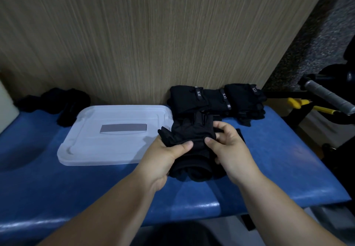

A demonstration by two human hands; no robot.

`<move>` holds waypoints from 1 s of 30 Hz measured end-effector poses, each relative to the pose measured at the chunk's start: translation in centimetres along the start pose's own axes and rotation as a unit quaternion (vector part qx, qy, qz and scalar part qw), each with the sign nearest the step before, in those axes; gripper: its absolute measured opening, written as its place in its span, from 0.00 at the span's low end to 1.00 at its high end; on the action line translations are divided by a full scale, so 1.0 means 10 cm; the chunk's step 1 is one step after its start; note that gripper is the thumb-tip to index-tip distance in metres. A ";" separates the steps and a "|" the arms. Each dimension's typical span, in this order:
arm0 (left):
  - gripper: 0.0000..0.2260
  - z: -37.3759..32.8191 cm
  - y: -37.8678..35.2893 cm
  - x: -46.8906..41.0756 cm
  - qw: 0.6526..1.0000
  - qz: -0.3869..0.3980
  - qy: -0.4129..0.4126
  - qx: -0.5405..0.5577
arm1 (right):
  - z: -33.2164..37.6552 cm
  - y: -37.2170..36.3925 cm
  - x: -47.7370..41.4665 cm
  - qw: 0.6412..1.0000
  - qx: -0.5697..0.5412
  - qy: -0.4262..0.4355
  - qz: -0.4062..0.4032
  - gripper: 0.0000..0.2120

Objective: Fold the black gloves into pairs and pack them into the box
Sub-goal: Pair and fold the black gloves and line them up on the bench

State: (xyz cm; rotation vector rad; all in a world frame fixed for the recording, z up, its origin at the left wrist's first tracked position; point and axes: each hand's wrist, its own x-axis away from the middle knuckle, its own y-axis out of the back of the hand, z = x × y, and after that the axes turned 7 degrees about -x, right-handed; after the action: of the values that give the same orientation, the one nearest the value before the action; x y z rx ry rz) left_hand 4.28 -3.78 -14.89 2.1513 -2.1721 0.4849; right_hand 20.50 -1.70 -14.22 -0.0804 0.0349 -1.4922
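A pair of black gloves (192, 138) lies bunched in the middle of the blue padded bench (278, 159), its near end rolled up. My left hand (165, 157) grips the gloves from the left, thumb on top. From the right, my right hand (228, 147) pinches the same gloves. A row of folded black gloves (217, 99) with white lettering rests against the wall behind. Loose black gloves (55, 101) lie at the far left. A translucent white box lid (115, 136) lies flat left of my hands; the box itself is hidden.
A wood-grain wall panel (134, 34) rises right behind the bench. To the right, off the bench, stands dark equipment with a grey-wrapped handle (326, 96) and yellow parts (299, 103). The bench's front edge runs close to my forearms.
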 end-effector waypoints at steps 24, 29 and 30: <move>0.25 -0.01 0.05 -0.11 0.919 -0.135 -0.080 -0.361 | -0.11 0.11 -0.11 0.926 0.371 0.044 0.052 0.33; 0.20 0.02 0.08 -0.13 0.833 -0.189 -0.159 -0.496 | -0.11 0.09 -0.07 0.871 0.487 0.038 0.050 0.37; 0.19 0.03 0.09 -0.14 0.827 -0.194 -0.164 -0.502 | -0.10 0.09 -0.06 0.860 0.507 0.047 0.046 0.36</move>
State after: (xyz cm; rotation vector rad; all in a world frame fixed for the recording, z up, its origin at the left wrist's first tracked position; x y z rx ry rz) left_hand 3.50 -2.50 -15.68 1.9405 -1.4130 -0.9126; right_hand 21.33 -1.09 -15.27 0.8367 -0.6604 -1.2562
